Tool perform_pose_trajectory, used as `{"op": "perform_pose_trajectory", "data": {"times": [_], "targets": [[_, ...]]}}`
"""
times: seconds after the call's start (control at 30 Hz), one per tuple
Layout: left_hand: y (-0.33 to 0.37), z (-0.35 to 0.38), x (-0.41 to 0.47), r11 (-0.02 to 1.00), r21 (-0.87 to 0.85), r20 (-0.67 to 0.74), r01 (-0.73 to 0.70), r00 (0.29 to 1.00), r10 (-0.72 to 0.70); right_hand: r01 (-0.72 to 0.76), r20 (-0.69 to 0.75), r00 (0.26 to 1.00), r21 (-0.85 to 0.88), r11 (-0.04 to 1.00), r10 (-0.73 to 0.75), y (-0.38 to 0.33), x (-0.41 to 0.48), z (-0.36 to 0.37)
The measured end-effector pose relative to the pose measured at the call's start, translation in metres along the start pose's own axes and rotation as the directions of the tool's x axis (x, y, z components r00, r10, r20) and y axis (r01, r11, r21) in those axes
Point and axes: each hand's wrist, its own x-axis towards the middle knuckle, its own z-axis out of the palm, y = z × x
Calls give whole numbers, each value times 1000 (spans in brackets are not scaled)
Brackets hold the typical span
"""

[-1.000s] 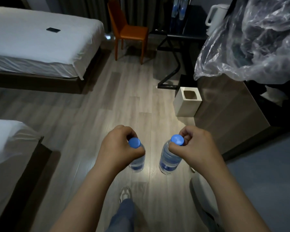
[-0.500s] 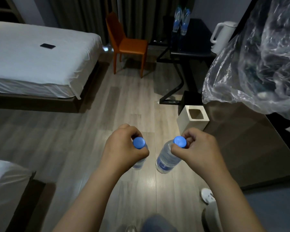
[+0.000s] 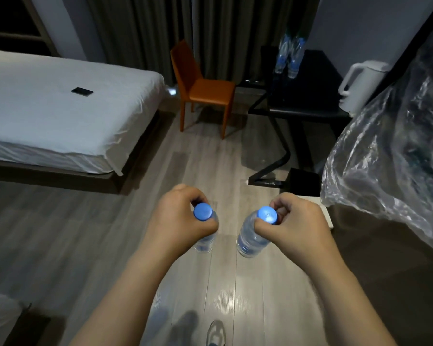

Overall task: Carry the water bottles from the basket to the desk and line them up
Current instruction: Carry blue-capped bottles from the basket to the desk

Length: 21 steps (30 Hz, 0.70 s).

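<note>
Seen from the person's own head, looking down. The left hand [image 3: 179, 218] is closed around the neck of a clear water bottle [image 3: 205, 239], which hangs upright with its blue cap [image 3: 202, 212] showing between thumb and fingers. The right hand [image 3: 296, 224] is closed the same way around the neck of a second water bottle [image 3: 250, 239], its blue cap [image 3: 267, 214] facing the camera and its body tilted slightly toward the left. The two bottles hang side by side, near each other but apart, above a grey wooden floor [image 3: 223, 295]. Both bare forearms reach in from the bottom edge.

Farther ahead and to the right stands a dark desk [image 3: 308, 96], with two more bottles [image 3: 289, 58] already standing upright, close together, at its far end. A white kettle [image 3: 360, 88] sits at the desk's right edge. An orange chair [image 3: 200, 88] stands just left of the desk, before dark curtains. A bed with white sheets [image 3: 60, 113] fills the left side, a small dark object [image 3: 82, 91] lying on it. Crumpled clear plastic [image 3: 390, 158] fills the right edge.
</note>
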Motion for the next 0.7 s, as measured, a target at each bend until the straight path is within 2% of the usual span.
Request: {"op": "perform_pose_trajectory", "data": {"times": [0.27, 0.7], "targets": [[23, 20, 104, 1000, -2, -17, -1, 1000, 1, 20, -8, 1000, -63, 998, -20, 10, 110, -12], [16, 44, 313, 999, -4, 47, -36, 998, 36, -54, -43, 998, -80, 995, 50, 12, 303, 8]]}}
